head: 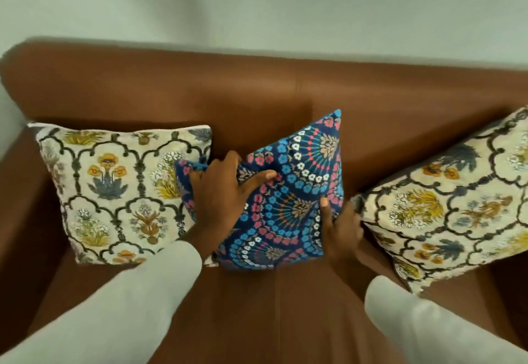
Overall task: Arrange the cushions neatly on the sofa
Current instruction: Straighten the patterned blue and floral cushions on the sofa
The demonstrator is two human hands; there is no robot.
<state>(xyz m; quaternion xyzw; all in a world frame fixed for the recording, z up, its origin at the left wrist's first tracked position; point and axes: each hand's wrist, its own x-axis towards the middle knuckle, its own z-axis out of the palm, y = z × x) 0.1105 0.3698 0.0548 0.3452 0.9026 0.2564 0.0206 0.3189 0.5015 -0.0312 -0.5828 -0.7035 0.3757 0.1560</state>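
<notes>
A blue cushion [288,192] with pink and white flower rings stands tilted in the middle of the brown leather sofa [257,98]. My left hand [220,189] grips its upper left corner, thumb across the front. My right hand [338,229] holds its lower right edge, fingers behind the fabric. A cream floral cushion [114,192] leans against the backrest on the left, its right edge touching the blue one. A second cream floral cushion [451,209] lies slanted on the right.
The pale wall [257,6] rises behind the backrest. The sofa's left armrest [17,192] borders the left cushion. Bare seat leather [271,306] shows in front between my white sleeves.
</notes>
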